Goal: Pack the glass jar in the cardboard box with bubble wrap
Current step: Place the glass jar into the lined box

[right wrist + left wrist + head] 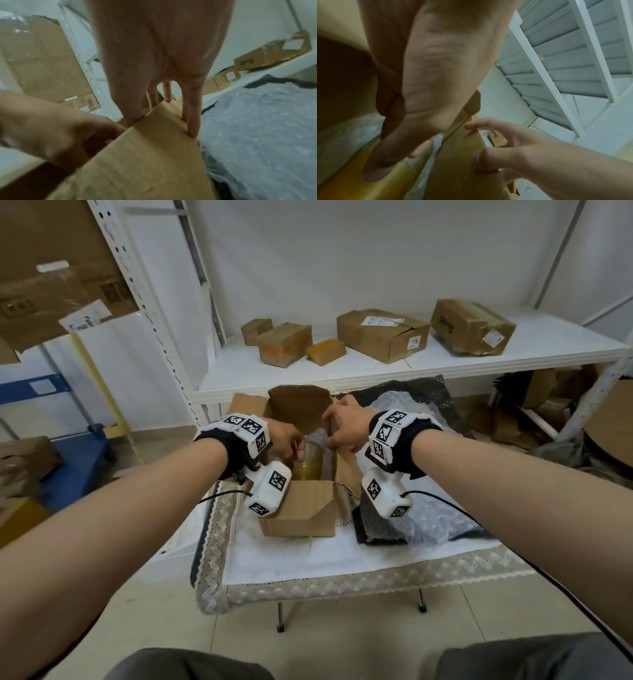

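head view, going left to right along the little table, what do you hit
left hand → glass jar in the cardboard box → right hand on the box's right flap → bubble wrap

Small table [342, 563] w/ white cloth: cardboard box [301, 513], bubble wrap [428, 518] beside.

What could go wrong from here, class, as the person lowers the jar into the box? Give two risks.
1. The left hand holds the glass jar only by its top. Smooth glass might slip and drop.
2. The right hand holds back one flap of the cardboard box. If released, it may spring against the jar. Most bubble wrap lies outside on the table, so padding inside may be thin.
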Tool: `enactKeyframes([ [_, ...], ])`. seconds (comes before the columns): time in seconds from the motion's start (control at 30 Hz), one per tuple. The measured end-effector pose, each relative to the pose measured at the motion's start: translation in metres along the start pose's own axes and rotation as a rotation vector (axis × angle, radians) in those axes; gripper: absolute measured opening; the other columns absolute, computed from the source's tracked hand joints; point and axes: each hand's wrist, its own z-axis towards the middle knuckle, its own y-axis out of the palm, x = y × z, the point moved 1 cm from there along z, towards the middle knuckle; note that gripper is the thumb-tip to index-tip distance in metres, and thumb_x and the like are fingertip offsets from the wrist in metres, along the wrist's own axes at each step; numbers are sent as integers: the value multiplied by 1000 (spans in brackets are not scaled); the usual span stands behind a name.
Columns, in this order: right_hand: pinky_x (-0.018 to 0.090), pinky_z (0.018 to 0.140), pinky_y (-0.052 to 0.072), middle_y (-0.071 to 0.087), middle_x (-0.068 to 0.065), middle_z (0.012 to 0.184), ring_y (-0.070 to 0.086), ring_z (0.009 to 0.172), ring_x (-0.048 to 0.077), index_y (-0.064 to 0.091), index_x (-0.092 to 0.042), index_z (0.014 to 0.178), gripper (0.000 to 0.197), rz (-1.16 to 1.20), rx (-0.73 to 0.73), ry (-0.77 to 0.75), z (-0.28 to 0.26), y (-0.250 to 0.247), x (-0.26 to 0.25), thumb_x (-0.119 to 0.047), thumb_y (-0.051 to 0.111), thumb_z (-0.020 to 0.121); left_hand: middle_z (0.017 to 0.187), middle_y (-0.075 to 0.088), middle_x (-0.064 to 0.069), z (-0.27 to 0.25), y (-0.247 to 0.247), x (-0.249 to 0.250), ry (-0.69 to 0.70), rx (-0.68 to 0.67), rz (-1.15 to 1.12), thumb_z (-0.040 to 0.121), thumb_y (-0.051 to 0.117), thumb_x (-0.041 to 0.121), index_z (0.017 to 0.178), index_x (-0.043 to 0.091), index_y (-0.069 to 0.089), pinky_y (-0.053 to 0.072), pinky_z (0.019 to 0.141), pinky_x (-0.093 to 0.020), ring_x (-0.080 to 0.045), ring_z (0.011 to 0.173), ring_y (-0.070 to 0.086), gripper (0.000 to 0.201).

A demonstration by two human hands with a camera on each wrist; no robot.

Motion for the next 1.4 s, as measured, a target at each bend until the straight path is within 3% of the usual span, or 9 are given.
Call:
enactKeyframes([
  [0.17,46,89,56,51,9,134,59,113,29,45,-23,138,64,282,27,57,-6,5,-7,-7,64,79,101,60,-2,-4,8,-1,20,40,-84,80,74,4,97,18,60,47,72,-25,-14,82,53,26],
  [0.47,40,60,61,52,6,125,63,101,32,50,-23,134,64,575,92,31,-15,4,-10,12,51,80,71,73,9,-25,-9,3,-15,-41,-219,81,76,11,90,18,63,50,64,-23,-8,67,64,18],
  [0.57,40,69,60,50,11,136,62,105,31,47,-23,137,67,532,43,26,-20,8,-10,11,53,80,69,73,10,-30,-2,5,-34,-103,-230,82,74,11,92,16,62,50,59,-23,-7,62,63,17],
  [0.7,50,84,58,43,11,147,58,116,35,35,-26,146,73,416,-2,15,-33,14,-11,1,62,84,85,73,4,-29,11,6,-47,-113,-220,82,74,11,96,15,66,52,73,-29,-15,77,63,17],
  [0.83,50,85,58,56,11,131,65,104,31,45,-22,137,52,437,85,60,-43,-3,4,-24,64,89,87,71,0,-31,4,9,-56,-21,-214,82,76,15,94,14,68,51,72,-30,-15,77,62,14],
  [1.0,45,85,59,65,12,101,70,96,31,59,-6,117,25,339,159,156,-69,-19,34,-14,55,94,76,72,-3,-32,-5,34,-7,126,-348,90,66,14,85,11,65,46,55,-23,-15,65,64,6],
  [1.13,40,81,59,68,25,111,69,94,36,63,5,120,32,87,156,219,-77,-10,51,-11,55,93,78,73,-8,-30,-7,54,44,290,-371,89,62,14,79,11,64,51,61,-28,-17,62,65,10],
  [1.3,41,96,52,66,8,119,59,112,30,71,-17,112,27,-306,-74,227,-54,24,76,-28,63,89,74,68,-12,-33,-3,74,101,501,-369,89,53,21,75,12,58,47,55,-27,-20,56,60,18],
  [1.4,47,78,58,72,0,104,67,87,27,72,-37,80,27,-378,-199,299,9,64,128,-52,80,59,78,64,-13,-34,0,82,143,512,-375,90,55,21,76,11,57,52,62,-33,-23,63,61,17],
])
